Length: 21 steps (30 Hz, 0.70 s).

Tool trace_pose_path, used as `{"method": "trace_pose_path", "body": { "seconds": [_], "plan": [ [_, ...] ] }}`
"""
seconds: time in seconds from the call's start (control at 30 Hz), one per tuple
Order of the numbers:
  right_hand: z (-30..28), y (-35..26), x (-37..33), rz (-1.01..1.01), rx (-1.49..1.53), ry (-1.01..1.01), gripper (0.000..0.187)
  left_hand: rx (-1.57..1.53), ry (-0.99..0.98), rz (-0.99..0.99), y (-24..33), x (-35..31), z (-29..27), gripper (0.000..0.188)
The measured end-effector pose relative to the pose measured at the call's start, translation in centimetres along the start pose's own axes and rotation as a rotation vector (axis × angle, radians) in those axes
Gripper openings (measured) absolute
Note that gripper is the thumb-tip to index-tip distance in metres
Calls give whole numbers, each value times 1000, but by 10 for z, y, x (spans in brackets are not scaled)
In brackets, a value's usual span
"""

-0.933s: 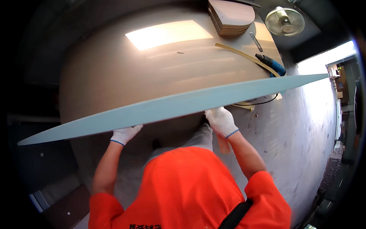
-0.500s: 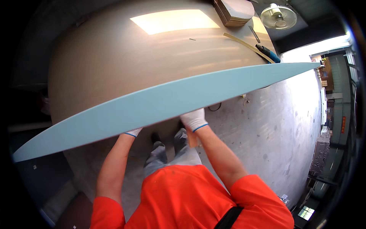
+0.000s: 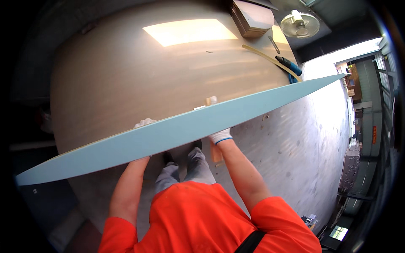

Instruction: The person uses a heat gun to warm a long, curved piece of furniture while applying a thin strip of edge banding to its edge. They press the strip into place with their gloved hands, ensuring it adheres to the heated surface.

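Observation:
A long, narrow blue-grey board (image 3: pixel 177 128) with tapering ends spans the view, tilted up to the right. My left hand (image 3: pixel 144 122), in a white knit glove, has its fingers curled over the board's far edge; its palm is hidden below. My right hand (image 3: pixel 220 136), also gloved, grips from the near edge, with a blurred fingertip beyond the far side. A tan wooden piece (image 3: pixel 216 152) hangs beside the right wrist. Another small wood-coloured bit shows past the far edge near that fingertip; whether they are one piece, I cannot tell.
Beyond the board is a large brown tabletop (image 3: pixel 105 76). At its far right lie a blue-and-black heat-gun-like tool (image 3: pixel 289 65), a yellowish strip (image 3: pixel 263 57), a thin blade-like tool (image 3: pixel 274 44) and a stack of curved boards (image 3: pixel 252 19). A fan (image 3: pixel 300 24) stands behind.
The board has turned more edge-on, so its face looks narrower. My left fingers and a right fingertip now show over its far edge.

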State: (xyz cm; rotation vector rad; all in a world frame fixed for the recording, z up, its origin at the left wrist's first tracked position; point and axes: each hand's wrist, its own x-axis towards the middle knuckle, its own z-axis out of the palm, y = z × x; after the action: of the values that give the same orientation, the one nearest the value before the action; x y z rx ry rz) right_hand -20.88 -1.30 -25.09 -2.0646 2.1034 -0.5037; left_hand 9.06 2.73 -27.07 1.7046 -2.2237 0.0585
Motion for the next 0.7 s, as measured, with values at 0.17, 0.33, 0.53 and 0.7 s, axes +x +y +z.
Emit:
{"method": "trace_pose_path", "body": {
  "seconds": [0.17, 0.33, 0.53, 0.7],
  "plan": [
    [-34, 100, 38, 146, -100, -30, 40, -108, -32, -85, 2, -5, 14, 40],
    [36, -11, -21, -21, -5, -84, 33, -143, -44, -117, -1, -7, 25, 49],
    [49, -84, -33, -198, 57, -98, 29, -142, -66, -102, -2, 0, 10, 47],
    [33, 75, 7, 184, 210, -112, 56, -30, 39, 53, -21, -19, 49, 31]
  ]
}}
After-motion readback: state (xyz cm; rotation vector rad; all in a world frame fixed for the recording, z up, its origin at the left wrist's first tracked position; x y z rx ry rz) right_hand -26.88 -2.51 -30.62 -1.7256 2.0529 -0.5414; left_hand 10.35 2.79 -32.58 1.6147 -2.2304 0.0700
